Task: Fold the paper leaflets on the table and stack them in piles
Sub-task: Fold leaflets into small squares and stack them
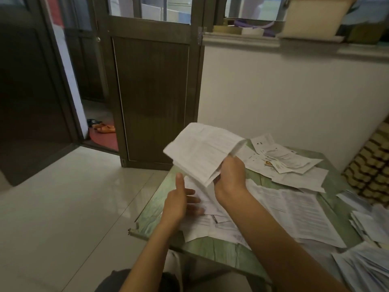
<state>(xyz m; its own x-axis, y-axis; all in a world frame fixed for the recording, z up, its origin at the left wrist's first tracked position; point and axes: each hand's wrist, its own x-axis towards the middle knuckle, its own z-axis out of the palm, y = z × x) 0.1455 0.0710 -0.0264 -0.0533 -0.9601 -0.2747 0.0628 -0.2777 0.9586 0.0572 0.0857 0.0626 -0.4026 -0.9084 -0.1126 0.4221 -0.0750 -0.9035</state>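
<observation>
My right hand (230,175) grips a folded white leaflet (200,150) by its near corner and holds it up above the green table (210,249). My left hand (179,199) hovers open just left of it, thumb raised and fingers stretched over loose unfolded leaflets (210,220) lying on the table's left part. More printed sheets (299,209) lie spread across the middle of the table. A loose heap of leaflets (288,163) sits at the far side. Piles of folded leaflets (368,268) rest at the near right edge.
The table's left corner (132,229) juts over a pale tiled floor (73,197). A dark door panel (153,98) stands behind the table, with a white wall (284,98) to its right. A patterned cushion (370,165) leans at the far right. Orange sandals (104,127) lie beyond the doorway.
</observation>
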